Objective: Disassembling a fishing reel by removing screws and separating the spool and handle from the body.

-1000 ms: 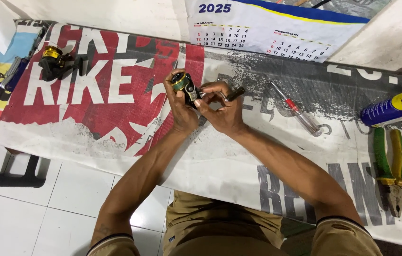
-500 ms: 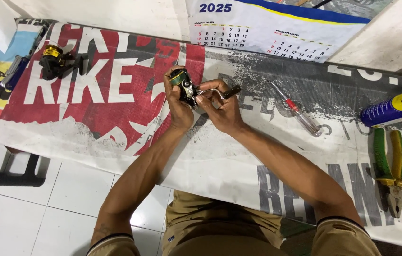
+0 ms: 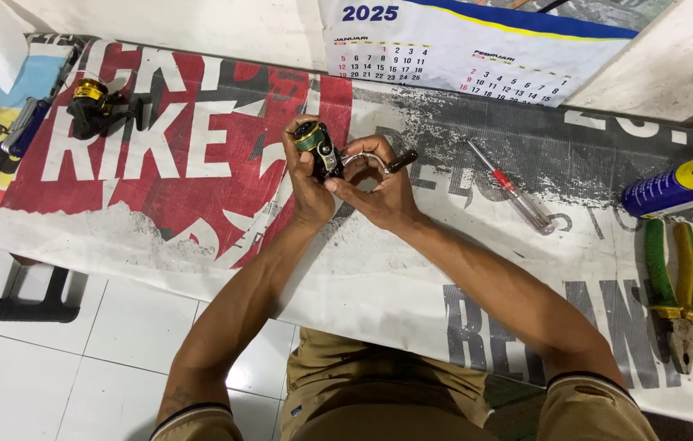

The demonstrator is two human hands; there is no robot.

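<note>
Both hands, left hand point(image 3: 304, 175) and right hand point(image 3: 379, 189), clamp their fingers on a black fishing reel point(image 3: 319, 149) above the banner-covered counter point(image 3: 199, 212).

- We hold a small spinning fishing reel point(image 3: 319, 149) up off the printed banner, near its middle.
- Body is black; the spool has a green-gold band, sits at the upper-left end and is tilted away from us.
- Our left hand point(image 3: 306, 184) wraps the reel body from the left and below, fingers closed around it.
- A curved silver crank arm point(image 3: 363, 159) runs out of the body to the right and ends in a dark knob point(image 3: 402, 160).
- Our right hand point(image 3: 379, 192) sits just under the crank, fingers touching the arm near the body; the knob sticks out free past them.
- The reel's underside is hidden by our palms.
</note>
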